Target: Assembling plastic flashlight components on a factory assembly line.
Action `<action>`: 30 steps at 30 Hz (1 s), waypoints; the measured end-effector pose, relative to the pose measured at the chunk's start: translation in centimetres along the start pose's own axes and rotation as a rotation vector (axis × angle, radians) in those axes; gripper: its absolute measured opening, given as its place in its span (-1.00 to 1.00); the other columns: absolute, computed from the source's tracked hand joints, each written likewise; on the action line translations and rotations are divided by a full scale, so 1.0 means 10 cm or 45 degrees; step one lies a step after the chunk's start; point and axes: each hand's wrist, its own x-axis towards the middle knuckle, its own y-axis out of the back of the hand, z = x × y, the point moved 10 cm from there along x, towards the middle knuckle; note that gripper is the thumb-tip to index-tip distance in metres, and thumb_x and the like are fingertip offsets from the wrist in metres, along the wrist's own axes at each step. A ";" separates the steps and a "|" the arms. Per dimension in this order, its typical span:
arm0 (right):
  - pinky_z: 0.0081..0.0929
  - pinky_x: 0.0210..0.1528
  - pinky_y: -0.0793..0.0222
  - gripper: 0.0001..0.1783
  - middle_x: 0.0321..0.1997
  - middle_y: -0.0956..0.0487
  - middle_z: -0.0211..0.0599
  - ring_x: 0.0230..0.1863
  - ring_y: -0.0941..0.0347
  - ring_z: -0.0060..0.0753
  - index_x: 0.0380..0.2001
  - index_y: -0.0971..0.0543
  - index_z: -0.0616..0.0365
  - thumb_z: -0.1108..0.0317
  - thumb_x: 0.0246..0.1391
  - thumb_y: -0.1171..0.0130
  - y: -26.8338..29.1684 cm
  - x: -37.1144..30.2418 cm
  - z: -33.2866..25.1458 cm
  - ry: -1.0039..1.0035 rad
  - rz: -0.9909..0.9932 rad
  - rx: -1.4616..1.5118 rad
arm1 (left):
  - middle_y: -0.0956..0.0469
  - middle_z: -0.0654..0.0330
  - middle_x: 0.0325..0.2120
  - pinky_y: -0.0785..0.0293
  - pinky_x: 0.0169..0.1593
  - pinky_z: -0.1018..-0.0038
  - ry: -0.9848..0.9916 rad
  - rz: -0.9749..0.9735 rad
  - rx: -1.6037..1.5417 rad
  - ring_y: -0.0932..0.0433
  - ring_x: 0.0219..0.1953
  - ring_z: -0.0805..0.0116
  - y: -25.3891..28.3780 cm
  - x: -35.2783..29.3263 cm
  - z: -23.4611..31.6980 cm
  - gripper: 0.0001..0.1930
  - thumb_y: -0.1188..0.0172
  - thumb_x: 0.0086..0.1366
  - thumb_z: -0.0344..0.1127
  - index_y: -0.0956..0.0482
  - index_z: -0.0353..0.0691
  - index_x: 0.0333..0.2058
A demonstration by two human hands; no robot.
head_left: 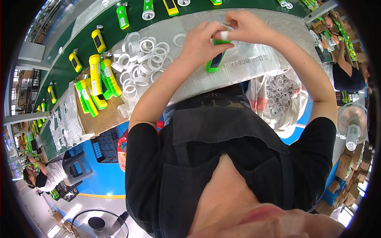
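Observation:
Both my hands are close together over the far middle of the plastic-covered worktop, around a green flashlight (213, 68) with a dark panel on its side. My left hand (201, 44) is closed round its upper part, thumb across the front. The fingers of my right hand (247, 28) curl at its head end and pinch a white ring (227, 27). How far the ring sits over the head is hidden by my fingers. A white band wraps one finger there. Left of my left forearm lies a loose heap of white plastic rings (139, 59), with a single ring (179, 40) apart from it.
Several yellow and green flashlights (95, 75) are piled left of the rings. More flashlights (122, 17) stand along the green conveyor belt (85, 43) beyond. A white sack (260, 115) full of rings hangs right of my lap. Co-workers (347, 77) sit at both sides.

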 end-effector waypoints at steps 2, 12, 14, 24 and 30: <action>-0.36 -0.26 -0.38 -0.40 -0.31 -0.54 -0.23 -0.29 -0.46 -0.31 0.01 -0.53 0.14 0.00 -0.04 -0.32 0.04 0.01 0.12 -0.419 -0.078 -0.488 | -0.47 0.24 -0.51 -0.44 -0.37 0.34 0.016 -0.008 0.024 -0.49 -0.43 0.24 0.03 -0.02 -0.03 -0.59 -0.52 -0.14 -0.17 -0.53 -0.08 -0.33; -0.41 -0.31 -0.40 -0.18 -0.07 -0.53 -0.24 -0.22 -0.50 -0.43 0.20 -0.39 0.07 -0.06 -0.11 -0.36 -0.15 -0.21 0.41 -0.159 0.744 0.516 | -0.53 0.22 -0.44 -0.47 -0.35 0.37 0.054 0.011 -0.085 -0.54 -0.39 0.25 0.08 -0.02 -0.15 -0.59 -0.51 -0.11 -0.16 -0.54 -0.13 -0.31; -0.43 -0.16 -0.42 -0.14 -0.03 -0.51 -0.23 -0.15 -0.50 -0.42 0.24 -0.33 0.14 0.02 -0.09 -0.39 -0.36 -0.27 0.55 -0.045 0.804 0.867 | -0.54 0.22 -0.43 -0.47 -0.34 0.38 0.057 0.011 -0.107 -0.54 -0.39 0.25 0.05 0.00 -0.13 -0.59 -0.51 -0.10 -0.15 -0.53 -0.13 -0.32; -0.36 0.14 -0.31 -0.04 0.07 -0.44 -0.18 0.07 -0.41 -0.35 0.34 -0.13 0.22 0.16 -0.04 -0.39 -0.39 -0.19 0.36 -0.029 0.836 0.971 | -0.56 0.21 -0.38 -0.48 -0.31 0.37 0.125 -0.004 -0.104 -0.55 -0.35 0.22 0.12 -0.06 -0.22 -0.60 -0.47 -0.04 -0.11 -0.53 -0.15 -0.30; -0.37 0.03 -0.39 -0.21 -0.06 -0.53 -0.23 0.00 -0.47 -0.32 0.11 -0.35 0.22 0.12 -0.17 -0.45 -1.47 -0.12 0.16 -0.288 0.675 1.188 | -0.63 0.16 -0.24 -0.52 -0.12 0.45 0.362 0.031 -0.602 -0.59 -0.21 0.39 0.17 -0.19 -0.52 -0.64 -0.44 0.08 -0.20 -0.44 -0.20 -0.30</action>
